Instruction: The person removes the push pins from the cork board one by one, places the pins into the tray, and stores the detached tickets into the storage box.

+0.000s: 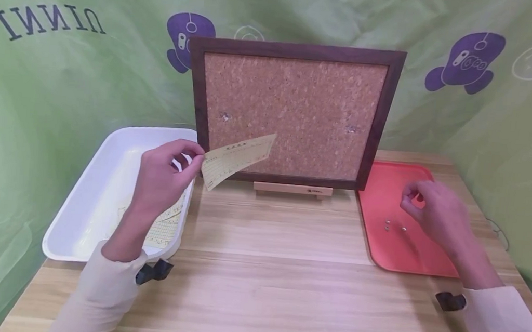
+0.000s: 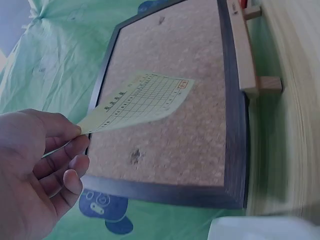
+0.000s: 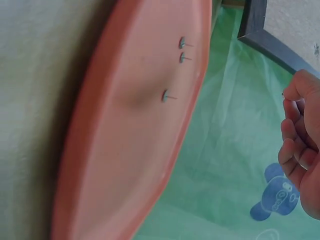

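Observation:
My left hand (image 1: 164, 176) pinches one end of a yellow printed form (image 1: 238, 158) between thumb and index finger. The sheet is held out, slightly bent, in front of the lower left of a framed cork board (image 1: 294, 100). Above the red tray (image 1: 385, 196) my right hand (image 1: 440, 213) has thumb and index finger pinched together. A tiny dark tip shows at those fingertips in the right wrist view, apparently a thumbtack (image 3: 283, 94); the rest of it is hidden. Three thumbtacks lie points up on the tray, one thumbtack (image 3: 165, 96) apart from the other two.
A white bin (image 1: 90, 194) at the left holds more yellow forms (image 1: 164, 233), partly behind my left forearm. The board leans on a small wooden stand (image 1: 292, 189) on the wooden table (image 1: 267, 270). A green curtain (image 1: 306, 7) hangs behind and at both sides.

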### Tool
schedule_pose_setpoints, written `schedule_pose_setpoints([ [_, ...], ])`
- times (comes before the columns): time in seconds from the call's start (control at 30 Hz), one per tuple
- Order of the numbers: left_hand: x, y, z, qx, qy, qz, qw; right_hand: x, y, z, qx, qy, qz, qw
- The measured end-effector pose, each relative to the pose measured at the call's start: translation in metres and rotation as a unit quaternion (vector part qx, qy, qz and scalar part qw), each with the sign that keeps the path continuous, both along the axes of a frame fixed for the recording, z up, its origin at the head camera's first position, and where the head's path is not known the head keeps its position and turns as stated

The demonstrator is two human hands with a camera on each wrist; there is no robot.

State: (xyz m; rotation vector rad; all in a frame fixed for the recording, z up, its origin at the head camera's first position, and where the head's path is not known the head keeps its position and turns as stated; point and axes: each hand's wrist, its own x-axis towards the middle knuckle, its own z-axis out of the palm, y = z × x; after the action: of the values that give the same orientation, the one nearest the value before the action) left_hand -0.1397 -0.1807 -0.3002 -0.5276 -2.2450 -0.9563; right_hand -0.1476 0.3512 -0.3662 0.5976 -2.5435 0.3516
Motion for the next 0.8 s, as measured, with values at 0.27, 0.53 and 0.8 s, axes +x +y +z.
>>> schedule_pose_setpoints([
  [0.27,0.01,-0.026,-0.001,0.032,-0.045,0.049,0.9973,0.004,0.009,-0.008,-0.003,-0.038,-0.032,0.9988],
  [0.53,0.017,-0.052,-0.006,0.038,-0.074,0.08,0.9933,0.008,0.017,-0.012,0.002,-0.141,-0.077,0.987],
  [0.8,0.024,-0.081,-0.007,0.103,-0.111,0.11,0.9824,0.007,0.022,-0.016,0.015,-0.187,-0.089,0.9782],
])
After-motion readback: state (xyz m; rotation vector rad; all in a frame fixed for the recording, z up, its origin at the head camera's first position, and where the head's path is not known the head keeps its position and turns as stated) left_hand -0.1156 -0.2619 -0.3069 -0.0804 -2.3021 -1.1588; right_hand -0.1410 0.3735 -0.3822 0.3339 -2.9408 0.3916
